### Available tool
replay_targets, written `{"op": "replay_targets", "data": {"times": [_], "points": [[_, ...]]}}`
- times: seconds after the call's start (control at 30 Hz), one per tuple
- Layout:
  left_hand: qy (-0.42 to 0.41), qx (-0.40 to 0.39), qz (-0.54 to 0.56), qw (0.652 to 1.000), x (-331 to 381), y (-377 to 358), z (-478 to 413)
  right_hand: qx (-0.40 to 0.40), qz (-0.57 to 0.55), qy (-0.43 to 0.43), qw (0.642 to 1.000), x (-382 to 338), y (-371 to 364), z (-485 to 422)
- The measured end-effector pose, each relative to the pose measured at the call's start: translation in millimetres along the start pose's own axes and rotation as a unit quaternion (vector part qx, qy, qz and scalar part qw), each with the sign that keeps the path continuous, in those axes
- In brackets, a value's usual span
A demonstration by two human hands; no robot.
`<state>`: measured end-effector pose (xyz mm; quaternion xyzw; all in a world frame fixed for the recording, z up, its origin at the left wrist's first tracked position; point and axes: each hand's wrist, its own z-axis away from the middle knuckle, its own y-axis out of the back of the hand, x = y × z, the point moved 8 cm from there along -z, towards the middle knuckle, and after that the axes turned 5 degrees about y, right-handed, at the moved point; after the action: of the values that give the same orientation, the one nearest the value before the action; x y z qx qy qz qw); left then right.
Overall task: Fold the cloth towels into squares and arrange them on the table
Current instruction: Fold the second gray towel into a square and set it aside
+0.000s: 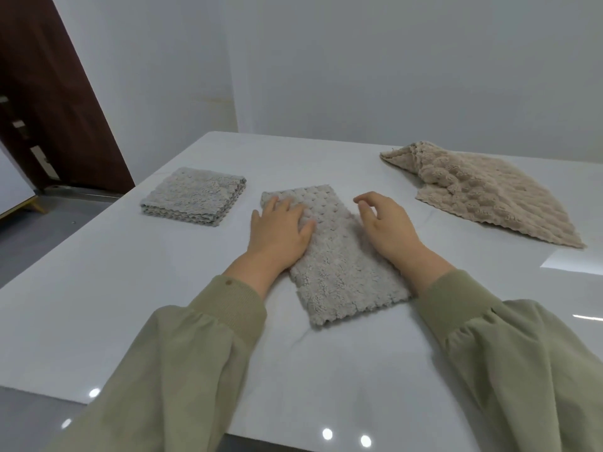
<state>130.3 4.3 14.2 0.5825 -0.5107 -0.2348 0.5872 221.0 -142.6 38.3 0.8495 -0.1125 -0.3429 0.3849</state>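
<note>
Three towels on the white table (124, 288), and two hands at work. The left hand (280, 228) lies flat on the far end of the grey strip towel (339, 265), fingers straight and slightly spread, pressing it down. That strip, folded long, runs down the middle toward the near edge. The right hand (385, 226) hangs just beside its right side, fingers loosely curled, gripping nothing. One grey folded square (192, 197) sits toward the far left corner. One beige towel (489, 194) sprawls rumpled, unfolded, toward the far right edge, well apart from both hands.
</note>
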Motion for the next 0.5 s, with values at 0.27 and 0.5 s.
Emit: {"op": "replay_targets", "data": {"times": [0.27, 0.5], "points": [[-0.266, -0.117, 0.144, 0.946, 83.3, 1.9, 80.9, -0.056, -0.094, -0.113, 0.987, 33.9, 23.9, 34.8], [-0.287, -0.085, 0.117, 0.947, 85.7, -0.6, 83.9, -0.110, -0.026, -0.042, 0.993, 18.7, 11.8, 34.7]]}}
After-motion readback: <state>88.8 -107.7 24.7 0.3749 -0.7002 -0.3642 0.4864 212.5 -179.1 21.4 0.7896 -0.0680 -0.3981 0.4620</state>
